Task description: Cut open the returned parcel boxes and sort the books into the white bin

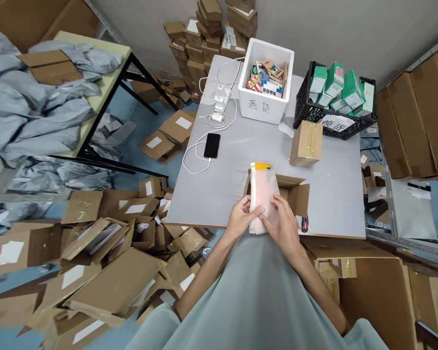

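Both hands hold a flat pinkish packet (264, 187) in a whitish wrapper with a yellow-orange band at its far end. My left hand (243, 214) grips its left side, the thumb lying across the front. On the right side, my right hand (282, 218) has its thumb and fingers pressed on the wrapper. What the packet contains cannot be made out. Beneath and behind it, an open cardboard box (292, 192) sits at the table's near edge, partly hidden by the packet and my hands. A red and black box cutter (305, 224) lies beside that box.
On the grey table (190, 194) are a phone (212, 146) on a white cable, a taped carton (306, 143), a white foam box (264, 104) of small packages and a black crate (302, 104) of green boxes. Opened cartons (113, 277) cover the floor at left. A large carton (375, 291) stands at right.
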Demonstrator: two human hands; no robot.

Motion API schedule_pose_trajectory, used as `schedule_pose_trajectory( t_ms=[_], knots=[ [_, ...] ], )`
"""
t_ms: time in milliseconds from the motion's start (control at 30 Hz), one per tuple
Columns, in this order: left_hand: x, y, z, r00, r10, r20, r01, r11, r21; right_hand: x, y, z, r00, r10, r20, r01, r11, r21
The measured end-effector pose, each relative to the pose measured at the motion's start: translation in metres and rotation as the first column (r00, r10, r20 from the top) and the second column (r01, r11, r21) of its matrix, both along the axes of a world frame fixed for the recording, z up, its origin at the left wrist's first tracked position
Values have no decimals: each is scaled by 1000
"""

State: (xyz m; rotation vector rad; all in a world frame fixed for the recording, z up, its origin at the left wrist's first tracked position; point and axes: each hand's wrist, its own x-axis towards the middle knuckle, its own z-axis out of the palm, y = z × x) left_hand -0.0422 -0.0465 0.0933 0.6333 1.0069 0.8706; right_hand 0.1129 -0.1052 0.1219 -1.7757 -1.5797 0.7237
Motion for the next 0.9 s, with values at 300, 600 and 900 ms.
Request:
schedule_pose_trajectory(
  t_ms=[300, 600, 900],
  knots=[
    [-16, -3, -2, 999, 30, -15, -30, 1000, 2, -1, 7, 8, 955, -131, -265, 119, 991, -63],
    [-82, 6, -18, 987, 119, 105, -99, 978, -183, 82, 2, 8, 707, -582, -400, 592, 798, -115],
    [-115, 21, -27, 986, 124, 114, -98, 973, -210, 53, -22, 36, 646, -733, -210, 763, 622, 176]
  ],
)
